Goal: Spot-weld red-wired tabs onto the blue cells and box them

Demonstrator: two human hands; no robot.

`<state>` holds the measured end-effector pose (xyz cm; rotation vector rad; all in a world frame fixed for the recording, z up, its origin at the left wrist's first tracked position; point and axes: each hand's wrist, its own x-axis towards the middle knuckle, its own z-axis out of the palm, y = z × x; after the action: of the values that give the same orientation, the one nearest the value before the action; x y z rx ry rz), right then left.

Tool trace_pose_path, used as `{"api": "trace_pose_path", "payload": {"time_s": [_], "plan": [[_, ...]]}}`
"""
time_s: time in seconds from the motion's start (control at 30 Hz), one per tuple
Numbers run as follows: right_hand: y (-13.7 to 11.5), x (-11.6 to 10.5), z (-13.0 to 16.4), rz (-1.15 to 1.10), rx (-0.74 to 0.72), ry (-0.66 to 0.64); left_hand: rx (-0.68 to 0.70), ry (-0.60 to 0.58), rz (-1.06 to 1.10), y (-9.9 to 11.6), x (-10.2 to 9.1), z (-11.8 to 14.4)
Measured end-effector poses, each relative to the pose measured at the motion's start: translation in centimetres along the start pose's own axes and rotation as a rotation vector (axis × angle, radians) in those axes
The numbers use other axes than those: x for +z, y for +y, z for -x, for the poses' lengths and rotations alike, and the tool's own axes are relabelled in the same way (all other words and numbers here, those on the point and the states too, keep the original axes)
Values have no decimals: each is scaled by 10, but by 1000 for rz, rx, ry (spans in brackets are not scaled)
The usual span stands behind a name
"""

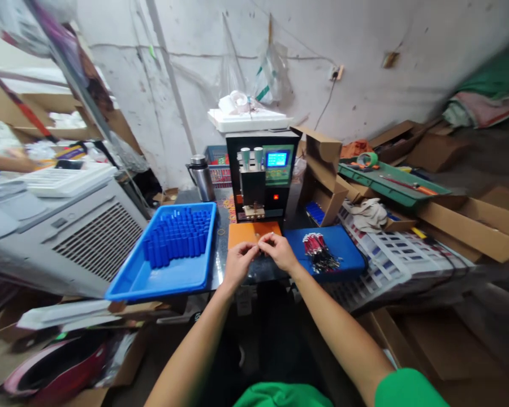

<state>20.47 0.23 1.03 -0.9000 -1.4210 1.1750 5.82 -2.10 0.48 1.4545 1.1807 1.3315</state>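
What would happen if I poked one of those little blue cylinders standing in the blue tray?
A blue cylinder at the front would probably tip, being tall and narrow with bare tray before it. Lying down, it might roll, because its sides look round. One in the middle would likely wobble less, with neighbours packed around it.

And I'm getting a scuffed whitish wall (365, 34), thin cable (195, 56) strung across it, socket (337, 72) with a dark lead (326, 105) dropping from it, grey louvred unit (95, 240) on the left, slanting pole (70, 70) beside it, open cardboard box (445, 345) low right.
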Motion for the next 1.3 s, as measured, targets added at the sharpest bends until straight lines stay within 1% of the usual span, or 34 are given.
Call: {"api": "trace_pose_path", "payload": {"time_s": [0.1,0.17,0.23,0.3,0.37,0.43,0.5,0.53,0.6,0.67,0.73,0.87,0.97,1.07,1.13,1.2,1.27,1.3], "plan": [[2,8,7,53,-6,2,-6,-3,-58,-2,-13,12],[5,9,12,58,6,33,29,39,-165,-4,-29,19],[9,7,17,45,23,75,72,147,-311,-7,-54,22],[15,3,23,31,44,112,70,273,-494,-9,-87,23],[22,-2,30,26,68,128,-3,368,-734,-11,-124,23],[29,-5,38,19,89,133,-129,416,-993,-12,-159,24],[35,-5,45,9,110,136,-262,403,-1186,-13,-186,25],[37,-5,47,4,120,137,-317,375,-1252,-14,-195,25],[41,-3,51,5,136,132,-392,298,-1340,-15,-206,23],[43,0,53,13,141,121,-429,240,-1388,-16,-208,20],[44,2,55,23,139,112,-442,221,-1410,-16,-205,17],[45,1,57,16,143,113,-416,267,-1405,-16,-204,16],[45,-4,58,-10,153,129,-352,296,-1341,-14,-208,22],[43,-10,55,-32,158,150,-215,348,-1195,-11,-207,25],[41,-13,50,-53,157,171,-79,412,-1056,-7,-196,20],[40,-15,44,-91,153,200,59,426,-900,-2,-174,9],[40,-15,39,-134,145,236,149,366,-758,1,-141,-6],[40,-15,37,-146,141,248,170,323,-694,2,-123,-15]]}}
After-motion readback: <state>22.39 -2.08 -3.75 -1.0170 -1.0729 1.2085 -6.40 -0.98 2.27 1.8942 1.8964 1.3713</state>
